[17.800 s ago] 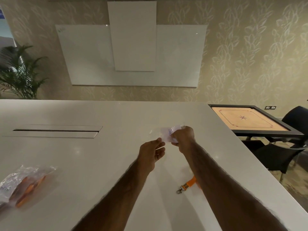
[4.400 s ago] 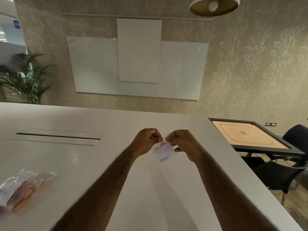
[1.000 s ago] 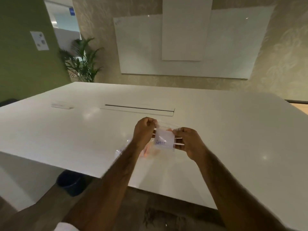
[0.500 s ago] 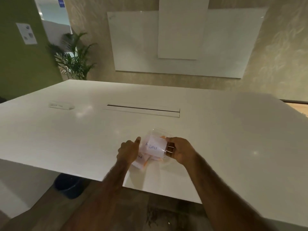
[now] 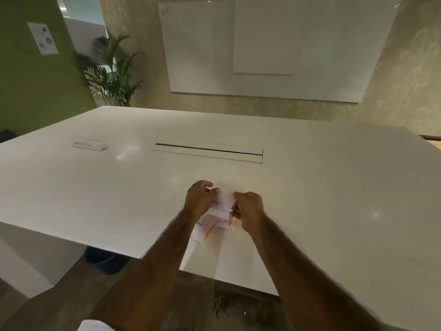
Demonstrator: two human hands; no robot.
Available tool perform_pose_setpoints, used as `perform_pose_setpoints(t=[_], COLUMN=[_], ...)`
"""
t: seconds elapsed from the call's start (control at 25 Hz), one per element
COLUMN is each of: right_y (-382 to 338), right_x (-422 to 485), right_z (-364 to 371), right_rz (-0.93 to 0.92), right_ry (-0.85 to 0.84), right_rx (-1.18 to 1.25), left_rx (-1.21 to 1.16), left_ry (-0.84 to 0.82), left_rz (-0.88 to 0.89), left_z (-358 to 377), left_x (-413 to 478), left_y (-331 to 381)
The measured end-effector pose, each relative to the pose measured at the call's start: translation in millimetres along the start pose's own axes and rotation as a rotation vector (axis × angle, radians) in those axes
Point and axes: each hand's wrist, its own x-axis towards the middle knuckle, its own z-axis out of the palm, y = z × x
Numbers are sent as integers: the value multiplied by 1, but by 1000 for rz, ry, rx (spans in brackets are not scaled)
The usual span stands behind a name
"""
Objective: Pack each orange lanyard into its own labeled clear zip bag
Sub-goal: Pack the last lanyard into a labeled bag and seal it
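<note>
A clear zip bag (image 5: 222, 203) with a white handwritten label is held low over the white table (image 5: 95, 187), near its front edge. My left hand (image 5: 199, 199) pinches its left top corner and my right hand (image 5: 248, 207) grips its right side. Orange lanyard material and a metal clip show inside the bag beside my right fingers. Under it lies a second labeled zip bag (image 5: 205, 229) with an orange lanyard in it, partly hidden by my left wrist.
A small empty labeled bag (image 5: 89, 145) lies at the table's far left. A long cable slot (image 5: 210, 152) runs across the table's middle. A dark bin (image 5: 105, 260) stands under the front edge. A potted plant (image 5: 112, 72) is beyond the far left corner.
My left hand has come off the packed bag on the table and taken the held bag's left corner. The bag has sunk closer to the one below. My view has shifted a little.
</note>
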Motion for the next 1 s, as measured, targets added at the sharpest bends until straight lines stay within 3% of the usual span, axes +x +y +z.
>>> perform_pose_setpoints(t=[0.2, 0.32, 0.48, 0.56, 0.68, 0.8, 0.88, 1.0], right_y=[-17, -16, -10, -6, 2, 8, 12, 16], right_x=[5, -2, -9, -10, -9, -8, -10, -12], right_z=[-10, -16, -20, -22, -29, -29, -19, -6], right_rz=[47, 126, 106, 83, 117, 144, 146, 134], right_ry=[43, -54, -148, -95, -80, -61, -6, 56], right_rx=[125, 263, 230, 169, 174, 128, 122, 145], left_rx=[-227, -235, -209, -145, 270, 398, 403, 309], left_ry=[-23, -52, -76, -37, 60, -177, -284, -308], left_rz=[15, 37, 54, 83, 91, -153, -164, -96], left_z=[1, 6, 14, 8, -19, -38, -35, -32], left_x=[2, -4, -12, -14, -5, -5, -4, -5], left_y=[24, 38, 35, 25, -14, -49, -60, -62])
